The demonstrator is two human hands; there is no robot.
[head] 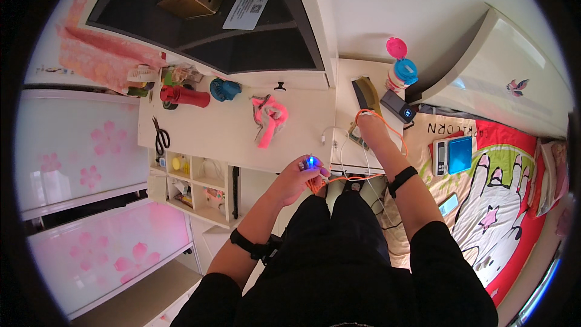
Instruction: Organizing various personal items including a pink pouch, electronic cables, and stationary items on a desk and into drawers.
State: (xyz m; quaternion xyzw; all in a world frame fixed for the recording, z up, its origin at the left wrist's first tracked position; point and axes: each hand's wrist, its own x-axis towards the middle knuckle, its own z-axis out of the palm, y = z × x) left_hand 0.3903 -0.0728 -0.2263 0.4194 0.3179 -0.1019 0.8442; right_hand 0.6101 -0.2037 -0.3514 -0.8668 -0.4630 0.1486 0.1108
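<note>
Near the front edge of the white desk (304, 127), my left hand (295, 179) grips a cable connector (311, 161) that glows blue. An orange cable (352, 178) runs from this hand to the right, over the side cabinet, and loops by my other hand. My right hand (370, 122) reaches down onto the side cabinet (347, 100); its fingers are mostly hidden, so their grip is unclear. Beside it lie a brown-gold tray-like object (366, 94) and a dark power bank (398, 106) with a lit round display. A white cable (347, 132) lies to its left.
A pink-and-grey cloth (271, 118), a red bottle (186, 96), a blue object (225, 89) and scissors (160, 138) lie on the desk. A compartmented drawer (190, 179) juts out at left. A blue-topped scale (458, 154) and a phone (448, 205) lie on the bed.
</note>
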